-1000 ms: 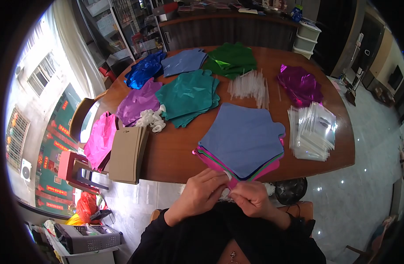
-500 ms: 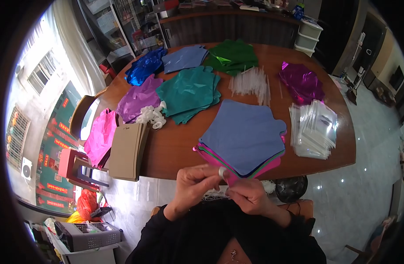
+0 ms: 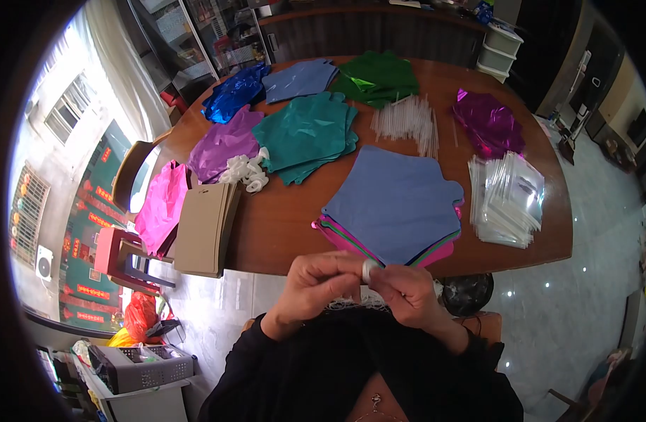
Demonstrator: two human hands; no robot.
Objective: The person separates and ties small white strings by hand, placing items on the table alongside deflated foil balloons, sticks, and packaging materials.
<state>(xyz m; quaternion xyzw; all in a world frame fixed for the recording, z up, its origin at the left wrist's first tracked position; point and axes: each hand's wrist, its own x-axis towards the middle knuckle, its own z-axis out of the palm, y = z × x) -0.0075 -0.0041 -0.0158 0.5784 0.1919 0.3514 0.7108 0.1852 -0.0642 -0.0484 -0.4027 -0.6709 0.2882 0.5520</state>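
Note:
A small white ribbon roll (image 3: 369, 271) is pinched between my two hands, just off the front table edge. My left hand (image 3: 326, 285) is closed with its fingertips at the roll's left side. My right hand (image 3: 409, 290) is closed too, its thumb and finger against the right side. Right beyond my fingers lies a stack of flat foil balloons (image 3: 393, 200), star-like in outline, blue-grey on top with pink and green edges below. Its nearest corner is partly hidden by my hands. More white rolls (image 3: 245, 172) sit in a heap to the left.
Around the wooden table (image 3: 281, 239) lie teal balloons (image 3: 305, 137), green ones (image 3: 379, 77), purple-magenta ones (image 3: 486, 121) and pink ones (image 3: 162, 211). Clear straws (image 3: 406, 123), clear plastic bags (image 3: 506, 200) and brown cards (image 3: 202, 228) are there too. A red-topped stool (image 3: 108, 257) stands left.
My right hand has come up from the stack's near corner to the white roll. Both hands have shifted slightly right, and the view has tilted down a little.

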